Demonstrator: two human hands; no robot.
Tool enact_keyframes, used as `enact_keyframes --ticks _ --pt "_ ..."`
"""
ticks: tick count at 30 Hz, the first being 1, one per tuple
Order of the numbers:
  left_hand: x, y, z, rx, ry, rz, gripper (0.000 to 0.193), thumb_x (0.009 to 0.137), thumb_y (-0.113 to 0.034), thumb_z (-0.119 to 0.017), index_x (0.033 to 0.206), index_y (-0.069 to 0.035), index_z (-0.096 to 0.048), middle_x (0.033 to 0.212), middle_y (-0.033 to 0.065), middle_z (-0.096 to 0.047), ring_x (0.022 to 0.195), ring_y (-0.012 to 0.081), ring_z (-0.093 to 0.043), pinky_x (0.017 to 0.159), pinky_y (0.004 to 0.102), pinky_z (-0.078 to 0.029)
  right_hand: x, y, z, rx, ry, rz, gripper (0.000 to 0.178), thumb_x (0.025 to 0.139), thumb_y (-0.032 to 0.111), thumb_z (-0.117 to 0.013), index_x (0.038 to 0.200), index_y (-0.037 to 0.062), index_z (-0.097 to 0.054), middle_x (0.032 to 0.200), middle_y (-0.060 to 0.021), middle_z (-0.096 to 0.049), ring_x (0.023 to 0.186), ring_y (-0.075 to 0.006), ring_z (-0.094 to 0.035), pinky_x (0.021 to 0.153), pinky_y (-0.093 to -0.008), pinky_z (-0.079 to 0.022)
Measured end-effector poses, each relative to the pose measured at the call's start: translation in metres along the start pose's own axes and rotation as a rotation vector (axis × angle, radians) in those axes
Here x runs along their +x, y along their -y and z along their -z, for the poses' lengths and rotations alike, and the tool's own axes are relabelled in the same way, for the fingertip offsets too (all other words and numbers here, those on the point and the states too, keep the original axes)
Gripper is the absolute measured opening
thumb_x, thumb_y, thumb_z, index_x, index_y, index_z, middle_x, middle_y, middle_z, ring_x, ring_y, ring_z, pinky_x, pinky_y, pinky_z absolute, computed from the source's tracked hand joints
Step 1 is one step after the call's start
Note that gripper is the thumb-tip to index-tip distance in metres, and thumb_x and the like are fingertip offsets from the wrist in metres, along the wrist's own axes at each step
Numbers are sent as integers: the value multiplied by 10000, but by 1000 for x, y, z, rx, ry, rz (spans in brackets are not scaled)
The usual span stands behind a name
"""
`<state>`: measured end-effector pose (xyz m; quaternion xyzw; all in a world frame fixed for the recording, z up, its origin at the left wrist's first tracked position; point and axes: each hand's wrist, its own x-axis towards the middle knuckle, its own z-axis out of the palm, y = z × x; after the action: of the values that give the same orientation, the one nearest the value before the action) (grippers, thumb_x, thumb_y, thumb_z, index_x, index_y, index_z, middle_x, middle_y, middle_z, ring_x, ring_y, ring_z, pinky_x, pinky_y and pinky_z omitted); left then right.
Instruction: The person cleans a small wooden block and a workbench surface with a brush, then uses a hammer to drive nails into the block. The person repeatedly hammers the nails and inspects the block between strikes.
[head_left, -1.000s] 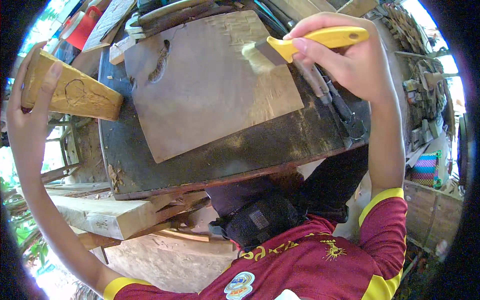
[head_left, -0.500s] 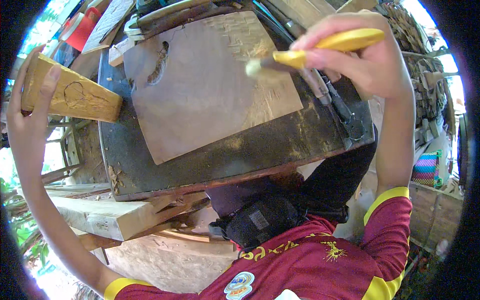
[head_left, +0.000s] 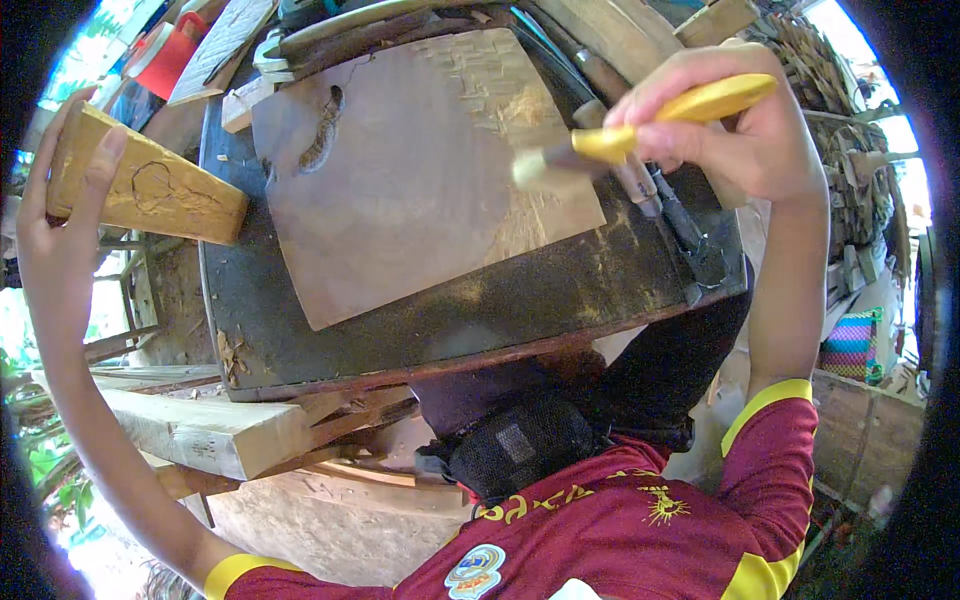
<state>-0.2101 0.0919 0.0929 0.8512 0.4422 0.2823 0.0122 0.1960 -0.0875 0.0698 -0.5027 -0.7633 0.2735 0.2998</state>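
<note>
The dark worktable (head_left: 450, 345) bears a brown wooden board (head_left: 400, 190), with handled tools (head_left: 636, 186) alongside. Yellow lettering (head_left: 517, 506) marks the maroon shirt (head_left: 600, 545). Left hand (head_left: 58, 240) clasps a tapered block (head_left: 160, 185); right hand (head_left: 750, 140) pinches a brush (head_left: 603, 144) above the board, slightly further right than half a second earlier.

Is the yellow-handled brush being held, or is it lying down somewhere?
Held: the right hand grips the brush by its handle, bristles over the wooden board. Blur hides whether they touch it.
</note>
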Motion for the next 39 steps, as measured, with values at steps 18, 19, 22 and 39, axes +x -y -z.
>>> enact_keyframes --ticks 18,19,22,39 --pt "-1 -17 3 0 3 -5 500 866 -357 -680 1287 -110 -573 1172 97 -618 1026 158 -587 907 306 -459 22 -40 -7 13 -260 -186 100 870 91 -671 931 16 -646 867 -70 -693 689 -58 -603 600 -195 -471" --pt "-1 -18 2 -17 1 -5 501 865 -360 -681 1286 -111 -573 1173 96 -617 1024 156 -587 902 305 -462 24 -47 -9 -160 -361 -91 94 870 89 -669 926 17 -643 853 -67 -690 681 -56 -598 598 -194 -469" --pt "-2 -25 1 -39 1 6 504 863 -367 -682 1285 -114 -574 1175 95 -615 1017 153 -588 891 303 -468 27 -54 -14 -492 -590 43 82 869 83 -664 910 13 -653 826 -50 -684 696 -71 -609 634 -203 -485" --pt "-2 -17 3 48 0 -12 470 877 -360 -669 1286 -146 -582 1150 76 -630 1000 141 -595 885 290 -472 27 -51 -17 155 -554 34 137 858 77 -702 932 -17 -635 812 -63 -677 699 -94 -642 606 -213 -515"
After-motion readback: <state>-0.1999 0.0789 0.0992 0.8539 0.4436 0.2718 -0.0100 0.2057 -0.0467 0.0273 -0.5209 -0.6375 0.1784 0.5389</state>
